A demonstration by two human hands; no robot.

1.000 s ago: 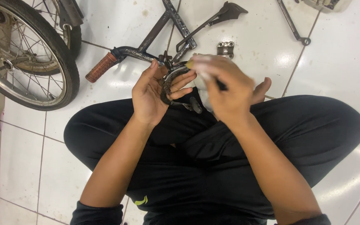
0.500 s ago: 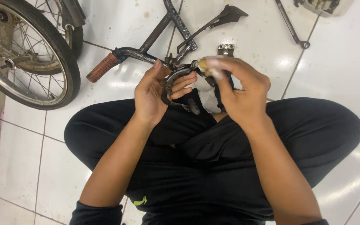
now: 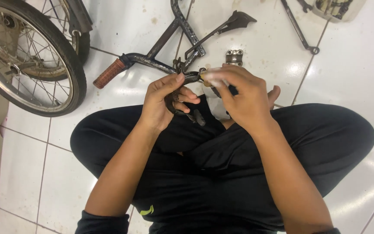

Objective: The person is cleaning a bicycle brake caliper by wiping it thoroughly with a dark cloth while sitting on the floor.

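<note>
left hand (image 3: 163, 102) and right hand (image 3: 239, 97) side by side over lap, on curved dark metal bracket (image 3: 182, 97) | rusty handlebar with brown ribbed grip (image 3: 146, 60) beyond hands | spoked bicycle wheel (image 3: 27, 56) far left | small grey metal clamp (image 3: 234, 56) behind right hand

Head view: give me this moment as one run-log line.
left hand: grips dark curved metal part | right hand: pinches pale cloth at part | posture: seated cross-legged | floor: handlebar, bicycle wheel

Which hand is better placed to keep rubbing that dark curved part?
Right, probably. The right hand pinches a pale wad against the top of the curved part, fingertips free to move. The left hand is wrapped around the part, steadying it over the lap.
</note>
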